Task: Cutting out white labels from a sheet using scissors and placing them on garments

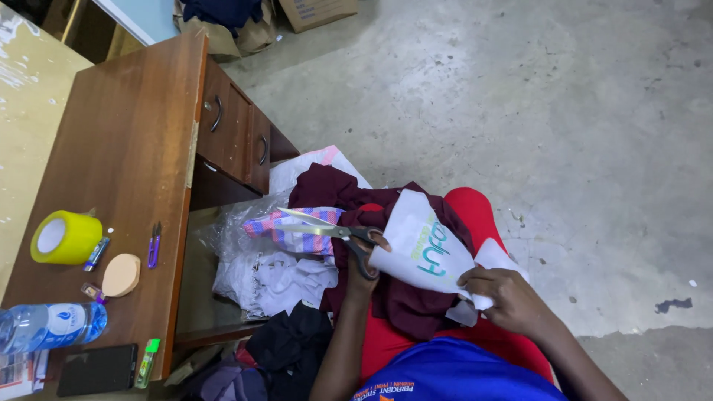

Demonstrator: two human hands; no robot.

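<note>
Scissors (327, 229) are gripped in the left hand (364, 260), fingers through the dark loops and curled shut on them; blades are spread open, pointing away from the hand toward the desk side, so a cut looks ready to be made. A white sheet (423, 245) with a teal printed design is pinched at its lower corner by the right hand (505, 297), thumb pressed against fingers; it is held taut and tilted up between the two hands, apparently so the edge can be fed to the blades. Its left edge lies just beside the left hand, touching or nearly so; which cannot be told.

Under both hands a maroon cloth (386, 297) is draped over the lap, red trousers (468, 208) showing beyond it. Past the blade tips a checked fabric (297, 226) and white cloth in plastic (260, 275) are piled, dark clothes (290, 349) below them.

Well apart to the left of the left hand, a wooden desk (126, 134) carries yellow tape (65, 238), a round tan pad (121, 275), purple snips (154, 245), a water bottle (48, 325), a phone (96, 369) and a green lighter (147, 362). Concrete floor (520, 96) lies beyond.
</note>
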